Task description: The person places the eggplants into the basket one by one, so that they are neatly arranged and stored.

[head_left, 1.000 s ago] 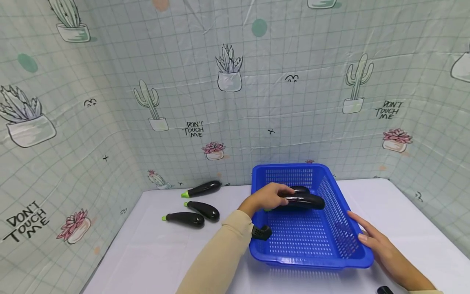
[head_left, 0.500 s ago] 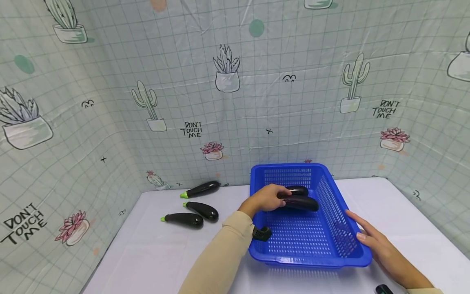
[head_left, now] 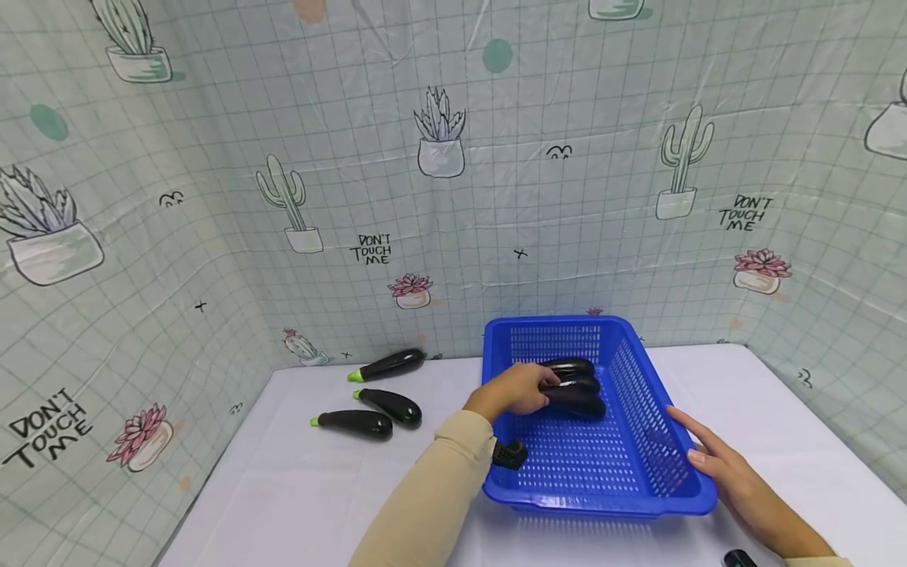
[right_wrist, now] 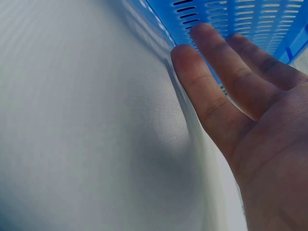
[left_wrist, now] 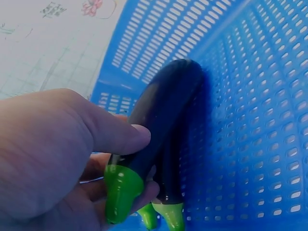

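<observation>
Inside the blue plastic basket [head_left: 602, 505], my left hand [head_left: 517, 388] grips a glossy dark eggplant [head_left: 577, 403] near its green stem end. In the left wrist view the thumb lies over that eggplant [left_wrist: 166, 103] and fingers curl beneath it. Two more eggplants lie behind it in the basket, the farthest eggplant [head_left: 572, 366] partly covered by the hand; their green stems [left_wrist: 171, 214] show below the held one. My right hand [head_left: 737, 480] rests against the basket's right side. Its fingers are extended along the perforated wall [right_wrist: 240, 14] in the right wrist view.
On the white tabletop [head_left: 283, 488] left of the basket lie three eggplants: a back eggplant [head_left: 390, 365], a middle eggplant [head_left: 393, 405] and a front eggplant [head_left: 354, 424]. A patterned cloth [head_left: 340, 197] hangs behind. A small black object [head_left: 739, 558] sits at the bottom right.
My left hand has shifted the held eggplant slightly left and toward the front of the basket, uncovering another eggplant behind it. The right hand has stayed at the basket's side.
</observation>
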`<state>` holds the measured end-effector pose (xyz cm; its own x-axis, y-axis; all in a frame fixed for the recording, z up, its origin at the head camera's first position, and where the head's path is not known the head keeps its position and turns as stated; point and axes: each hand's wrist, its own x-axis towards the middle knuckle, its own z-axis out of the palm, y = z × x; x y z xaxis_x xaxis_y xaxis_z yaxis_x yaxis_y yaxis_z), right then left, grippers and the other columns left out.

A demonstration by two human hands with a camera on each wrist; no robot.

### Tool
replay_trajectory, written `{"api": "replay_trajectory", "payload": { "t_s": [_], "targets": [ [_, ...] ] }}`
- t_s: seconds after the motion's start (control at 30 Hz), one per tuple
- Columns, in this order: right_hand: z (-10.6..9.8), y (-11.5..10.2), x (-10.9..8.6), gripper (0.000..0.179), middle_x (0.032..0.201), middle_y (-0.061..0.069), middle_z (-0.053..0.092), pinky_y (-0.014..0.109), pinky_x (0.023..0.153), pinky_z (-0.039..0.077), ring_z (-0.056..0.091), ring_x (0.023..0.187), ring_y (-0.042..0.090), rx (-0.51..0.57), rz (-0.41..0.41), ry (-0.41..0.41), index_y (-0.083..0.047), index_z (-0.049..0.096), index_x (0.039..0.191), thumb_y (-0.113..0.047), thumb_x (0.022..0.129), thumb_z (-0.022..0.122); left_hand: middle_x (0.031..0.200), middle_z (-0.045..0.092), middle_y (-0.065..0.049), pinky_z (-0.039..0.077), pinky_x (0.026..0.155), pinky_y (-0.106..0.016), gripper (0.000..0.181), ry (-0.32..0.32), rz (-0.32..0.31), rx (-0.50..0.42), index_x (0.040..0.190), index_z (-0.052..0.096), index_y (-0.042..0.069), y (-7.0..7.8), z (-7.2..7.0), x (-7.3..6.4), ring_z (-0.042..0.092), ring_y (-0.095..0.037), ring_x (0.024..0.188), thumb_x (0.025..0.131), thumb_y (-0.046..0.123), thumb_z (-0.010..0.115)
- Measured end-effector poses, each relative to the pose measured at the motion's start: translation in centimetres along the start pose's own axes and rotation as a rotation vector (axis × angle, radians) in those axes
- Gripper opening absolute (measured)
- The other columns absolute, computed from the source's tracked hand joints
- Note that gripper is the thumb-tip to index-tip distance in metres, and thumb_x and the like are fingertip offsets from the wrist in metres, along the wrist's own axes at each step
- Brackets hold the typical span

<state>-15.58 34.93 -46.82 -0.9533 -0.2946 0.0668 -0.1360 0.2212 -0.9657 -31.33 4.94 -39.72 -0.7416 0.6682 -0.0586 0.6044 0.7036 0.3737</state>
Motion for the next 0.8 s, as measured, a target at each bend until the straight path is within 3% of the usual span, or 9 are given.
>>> {"api": "replay_trajectory", "payload": {
  "t_s": [0.07, 0.23, 0.43, 0.67, 0.8],
  "targets": [
    [0.04, 0.10, -0.01, 0.056, 0.165, 0.014, 0.004, 0.022, 0.089, 0.047, 0.041, 0.120, -0.014, 0.009, -0.010, -0.005, -0.022, 0.013, 0.163, -0.019, 0.109, 0.029, 0.111, 0.071, -0.002, 0.045, 0.091, -0.023, 0.036, -0.004, -0.010, 0.009, 0.127, 0.069, 0.014, -0.01, 0.12, 0.03, 0.061, -0.010, 0.099, 0.091, 0.007, 0.068],
    [0.07, 0.38, -0.06, 0.055, 0.152, -0.020, 0.019, 0.023, 0.091, 0.046, 0.044, 0.124, -0.007, 0.030, -0.060, -0.024, -0.019, 0.012, 0.163, -0.015, 0.109, 0.026, 0.113, 0.071, 0.000, 0.045, 0.093, -0.023, 0.037, -0.009, -0.037, 0.030, 0.128, 0.069, 0.015, 0.02, 0.23, 0.09, 0.060, -0.010, 0.101, 0.092, 0.009, 0.068],
    [0.10, 0.29, -0.01, 0.056, 0.154, -0.019, 0.015, 0.021, 0.091, 0.045, 0.041, 0.123, -0.012, 0.021, -0.052, -0.015, -0.020, 0.012, 0.163, -0.016, 0.109, 0.027, 0.114, 0.071, 0.001, 0.045, 0.092, -0.022, 0.036, 0.006, -0.056, 0.063, 0.126, 0.070, 0.014, 0.16, 0.24, 0.12, 0.060, -0.010, 0.103, 0.090, 0.008, 0.067],
    [0.05, 0.07, -0.01, 0.055, 0.158, -0.013, 0.012, 0.021, 0.091, 0.046, 0.041, 0.122, -0.013, 0.020, -0.025, -0.014, -0.021, 0.012, 0.163, -0.019, 0.110, 0.027, 0.117, 0.069, 0.001, 0.047, 0.090, -0.023, 0.039, -0.021, -0.109, 0.119, 0.127, 0.069, 0.016, 0.34, 0.34, -0.05, 0.060, -0.011, 0.104, 0.089, 0.007, 0.065],
    [0.06, 0.30, 0.01, 0.055, 0.156, -0.016, 0.015, 0.020, 0.091, 0.046, 0.042, 0.123, -0.011, 0.020, -0.057, -0.015, -0.020, 0.012, 0.163, -0.015, 0.109, 0.027, 0.120, 0.068, 0.002, 0.047, 0.091, -0.024, 0.039, -0.027, -0.144, 0.148, 0.127, 0.069, 0.018, 0.47, 0.53, -0.03, 0.060, -0.010, 0.106, 0.089, 0.009, 0.067]
  ]
}}
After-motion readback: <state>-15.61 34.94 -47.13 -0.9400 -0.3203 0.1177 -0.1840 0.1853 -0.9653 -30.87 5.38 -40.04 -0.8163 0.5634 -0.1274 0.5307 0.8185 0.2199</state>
